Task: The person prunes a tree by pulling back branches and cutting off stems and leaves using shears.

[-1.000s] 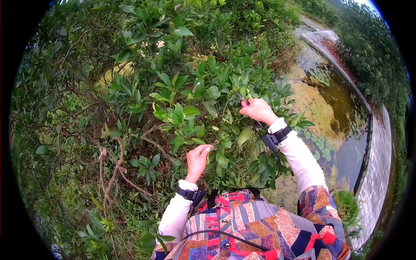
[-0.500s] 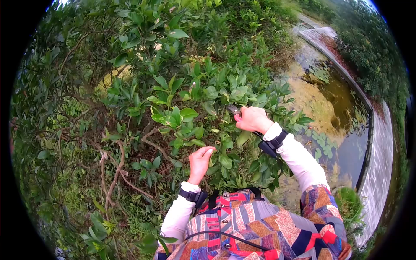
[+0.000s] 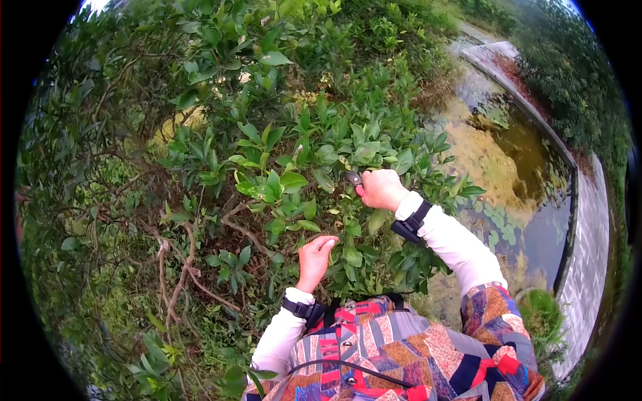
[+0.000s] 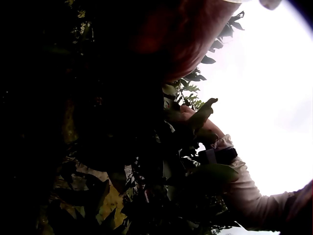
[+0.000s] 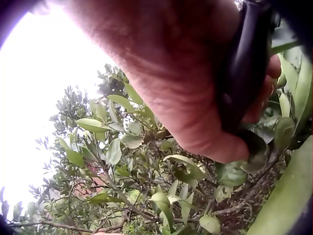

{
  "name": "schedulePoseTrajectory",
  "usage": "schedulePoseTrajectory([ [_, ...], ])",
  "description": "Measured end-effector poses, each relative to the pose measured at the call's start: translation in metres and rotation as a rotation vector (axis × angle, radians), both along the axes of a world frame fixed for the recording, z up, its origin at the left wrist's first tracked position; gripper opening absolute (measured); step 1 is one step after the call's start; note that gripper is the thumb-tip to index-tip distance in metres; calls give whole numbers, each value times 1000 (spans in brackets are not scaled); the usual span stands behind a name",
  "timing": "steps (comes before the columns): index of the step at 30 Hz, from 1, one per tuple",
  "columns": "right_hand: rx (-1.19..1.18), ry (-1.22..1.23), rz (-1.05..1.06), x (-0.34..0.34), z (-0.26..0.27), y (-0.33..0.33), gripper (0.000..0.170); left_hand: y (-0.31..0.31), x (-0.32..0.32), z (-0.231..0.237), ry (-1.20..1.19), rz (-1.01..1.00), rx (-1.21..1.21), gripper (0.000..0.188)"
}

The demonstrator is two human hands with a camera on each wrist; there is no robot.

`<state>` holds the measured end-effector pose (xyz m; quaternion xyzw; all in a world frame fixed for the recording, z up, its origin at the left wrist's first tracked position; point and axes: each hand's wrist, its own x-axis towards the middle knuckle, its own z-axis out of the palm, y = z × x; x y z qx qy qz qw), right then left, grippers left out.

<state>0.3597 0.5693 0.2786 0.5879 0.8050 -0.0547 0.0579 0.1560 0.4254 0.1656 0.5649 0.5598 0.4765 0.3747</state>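
A pair of pruning shears [image 3: 353, 178] with dark blades is in my right hand [image 3: 382, 190], whose fingers wrap its handles. In the right wrist view, the dark handle [image 5: 243, 68] lies along the palm, and leaves hide the blades. The blades point left into the leaves of a bushy tree [image 3: 364, 155]. Lower and to the left, my left hand [image 3: 314, 262] has its thumb and fingertips drawn together at a leafy twig [image 3: 349, 250]; the pinched spot itself is mostly hidden. The left wrist view is very dark, with the right hand [image 4: 188, 113] among leaves beyond.
Bare, crooked branches [image 3: 184, 267] spread at the left. On the right lies a pond [image 3: 535, 234] with floating leaves, bordered by a pale concrete edge [image 3: 588, 234]. Leafy twigs [image 3: 428, 257] stand between the right forearm and my patchwork garment [image 3: 394, 347].
My right hand has moved down and left with the shears, their blades swinging to point left. The left hand has shifted slightly right and down, its fingertips still together.
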Motion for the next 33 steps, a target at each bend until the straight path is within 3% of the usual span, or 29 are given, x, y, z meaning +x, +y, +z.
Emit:
schedulePoseTrajectory([
  [2,17,15,-1,3,-1,-2,36,-1,1,-3,-23,-5,51,14],
  [8,-22,151,-2,13,-8,-3,36,-6,-1,6,21,-39,-115,15],
  [12,-179,482,-123,26,-6,1,34,-3,-4,6,-5,0,-104,15],
  [15,-450,892,-365,35,-6,2,36,2,-10,1,-35,31,-80,15],
  [19,-554,1056,-454,42,6,0,39,3,-10,3,-38,59,-25,14],
  [24,-515,980,-428,47,7,-4,39,4,-11,2,-48,59,-41,14],
  [26,-502,859,-317,42,14,-12,39,4,-12,0,-57,63,-49,14],
  [30,-472,627,-190,33,3,-17,58,4,-13,2,-45,61,-42,14],
  [33,-413,713,-286,36,-14,-8,62,3,-16,-3,-62,51,-72,14],
])
